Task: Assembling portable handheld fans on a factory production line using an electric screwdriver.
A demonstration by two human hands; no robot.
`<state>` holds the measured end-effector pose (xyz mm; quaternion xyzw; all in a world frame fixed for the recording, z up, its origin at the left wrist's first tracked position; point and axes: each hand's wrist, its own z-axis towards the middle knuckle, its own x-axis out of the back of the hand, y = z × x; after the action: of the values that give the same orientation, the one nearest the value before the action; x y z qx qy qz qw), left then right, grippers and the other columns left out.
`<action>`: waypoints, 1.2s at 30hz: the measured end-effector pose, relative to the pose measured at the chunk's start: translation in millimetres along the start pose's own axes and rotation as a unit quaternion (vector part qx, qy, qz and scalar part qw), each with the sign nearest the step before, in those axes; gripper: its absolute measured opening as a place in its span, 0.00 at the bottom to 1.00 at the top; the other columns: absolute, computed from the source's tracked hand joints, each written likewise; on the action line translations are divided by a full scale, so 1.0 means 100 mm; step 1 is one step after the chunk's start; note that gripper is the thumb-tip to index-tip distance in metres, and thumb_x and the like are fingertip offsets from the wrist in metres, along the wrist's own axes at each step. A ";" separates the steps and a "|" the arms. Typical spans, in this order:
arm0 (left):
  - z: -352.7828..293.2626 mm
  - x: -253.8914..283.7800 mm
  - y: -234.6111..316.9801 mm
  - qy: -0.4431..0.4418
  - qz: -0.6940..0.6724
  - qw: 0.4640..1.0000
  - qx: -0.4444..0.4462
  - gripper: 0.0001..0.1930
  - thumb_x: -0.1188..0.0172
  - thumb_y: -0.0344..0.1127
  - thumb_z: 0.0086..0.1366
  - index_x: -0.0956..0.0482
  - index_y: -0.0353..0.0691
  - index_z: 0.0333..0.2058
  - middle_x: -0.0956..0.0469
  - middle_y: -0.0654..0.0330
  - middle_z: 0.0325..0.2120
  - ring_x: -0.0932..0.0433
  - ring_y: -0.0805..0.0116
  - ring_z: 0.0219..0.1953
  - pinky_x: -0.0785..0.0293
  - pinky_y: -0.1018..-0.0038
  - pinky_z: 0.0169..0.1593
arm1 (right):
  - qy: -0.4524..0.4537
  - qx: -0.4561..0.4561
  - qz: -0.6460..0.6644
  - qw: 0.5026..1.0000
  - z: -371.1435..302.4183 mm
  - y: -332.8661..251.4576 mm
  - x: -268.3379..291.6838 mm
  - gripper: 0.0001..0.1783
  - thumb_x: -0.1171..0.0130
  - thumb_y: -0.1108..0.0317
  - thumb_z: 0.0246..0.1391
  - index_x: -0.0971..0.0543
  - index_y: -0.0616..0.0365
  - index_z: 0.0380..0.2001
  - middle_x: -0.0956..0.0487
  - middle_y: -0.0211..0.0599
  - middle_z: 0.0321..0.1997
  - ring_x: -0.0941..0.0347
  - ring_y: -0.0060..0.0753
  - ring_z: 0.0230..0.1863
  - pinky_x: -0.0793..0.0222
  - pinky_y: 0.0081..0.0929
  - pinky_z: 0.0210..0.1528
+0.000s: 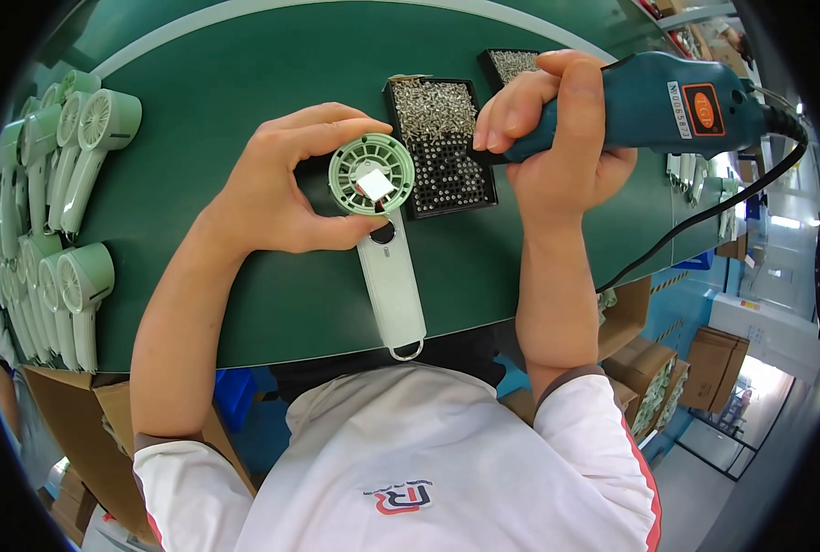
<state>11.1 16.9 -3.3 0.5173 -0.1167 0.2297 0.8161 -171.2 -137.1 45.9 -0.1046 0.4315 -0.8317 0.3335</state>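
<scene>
My left hand [286,184] curls its thumb and fingers round the head of a pale green handheld fan [393,285]. The fan's round head shows a slotted ring with a white square piece at its middle, and its handle points toward me, ending in a wire loop. My right hand [561,138] is wrapped round a teal electric screwdriver [653,101], whose dark tip end points left above a black screw tray [442,143]. Small silver screws are heaped at the tray's far end and sit in rows of holes nearer me. The screwdriver's bit cannot be made out.
Several green fans [83,156] stand crowded on the left of the green table [272,317]. Behind my right hand is a second screw tray [513,64]. The screwdriver's black cord [713,216] loops down at the right. Cardboard boxes [644,368] stand below the table edge.
</scene>
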 end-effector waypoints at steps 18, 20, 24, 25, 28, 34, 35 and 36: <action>-0.03 0.00 -0.01 0.007 -0.010 1.000 -0.007 0.33 0.23 0.32 0.42 0.17 0.31 0.51 0.17 0.53 0.43 0.16 0.60 0.44 0.22 0.70 0.52 | -0.088 -0.051 0.195 0.975 0.13 -0.50 -0.17 0.31 0.61 0.39 0.74 0.19 0.51 0.55 0.28 0.28 0.22 0.36 0.28 0.17 0.34 0.32 0.19; -0.03 0.00 -0.02 0.010 -0.015 1.000 -0.012 0.33 0.23 0.33 0.42 0.17 0.31 0.51 0.17 0.53 0.43 0.16 0.60 0.44 0.22 0.70 0.52 | -0.084 -0.064 0.193 0.975 0.12 -0.51 -0.21 0.32 0.61 0.39 0.74 0.19 0.51 0.55 0.28 0.28 0.22 0.36 0.28 0.17 0.34 0.32 0.19; 0.00 -0.01 0.00 0.011 -0.022 1.000 -0.008 0.33 0.23 0.33 0.42 0.17 0.32 0.51 0.17 0.53 0.43 0.16 0.60 0.45 0.22 0.70 0.52 | -0.089 -0.060 0.147 0.983 0.08 -0.47 -0.22 0.31 0.62 0.39 0.75 0.21 0.52 0.56 0.28 0.28 0.22 0.35 0.29 0.17 0.33 0.32 0.19; -0.01 -0.02 -0.01 0.010 -0.025 1.000 -0.005 0.33 0.23 0.33 0.42 0.17 0.32 0.51 0.17 0.53 0.43 0.16 0.60 0.45 0.22 0.70 0.52 | -0.086 -0.065 0.137 0.985 0.07 -0.47 -0.22 0.31 0.62 0.39 0.75 0.21 0.52 0.56 0.28 0.28 0.22 0.35 0.29 0.17 0.33 0.32 0.19; -0.02 -0.04 -0.03 0.021 -0.032 0.999 -0.005 0.31 0.23 0.34 0.42 0.16 0.32 0.49 0.17 0.53 0.43 0.16 0.59 0.44 0.21 0.70 0.51 | -0.086 -0.062 0.134 0.985 0.06 -0.43 -0.22 0.31 0.62 0.40 0.75 0.21 0.52 0.56 0.28 0.28 0.22 0.35 0.29 0.17 0.33 0.32 0.19; -0.02 -0.03 -0.02 0.031 -0.034 0.999 -0.007 0.30 0.24 0.35 0.43 0.16 0.33 0.48 0.17 0.53 0.42 0.15 0.58 0.43 0.20 0.70 0.50 | -0.090 -0.063 0.128 0.986 0.05 -0.40 -0.25 0.30 0.62 0.41 0.76 0.21 0.53 0.56 0.28 0.29 0.22 0.35 0.29 0.17 0.33 0.32 0.19; -0.02 -0.04 -0.02 0.030 -0.038 0.999 -0.006 0.30 0.24 0.35 0.43 0.16 0.33 0.48 0.16 0.53 0.42 0.15 0.58 0.43 0.20 0.70 0.50 | -0.091 -0.063 0.129 0.985 0.05 -0.40 -0.25 0.30 0.62 0.41 0.76 0.21 0.53 0.56 0.28 0.29 0.22 0.35 0.29 0.17 0.33 0.32 0.19; -0.02 -0.03 -0.02 0.031 -0.038 0.999 -0.005 0.30 0.24 0.35 0.43 0.16 0.33 0.48 0.16 0.53 0.42 0.15 0.58 0.43 0.20 0.70 0.50 | -0.087 -0.060 0.120 0.987 0.04 -0.40 -0.25 0.30 0.62 0.41 0.76 0.22 0.53 0.56 0.28 0.29 0.22 0.35 0.29 0.17 0.33 0.32 0.19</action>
<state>9.0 17.3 -7.0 0.5096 -0.0729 0.2140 0.8302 -168.7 -107.5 82.4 -0.1436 0.4598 -0.7458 0.4601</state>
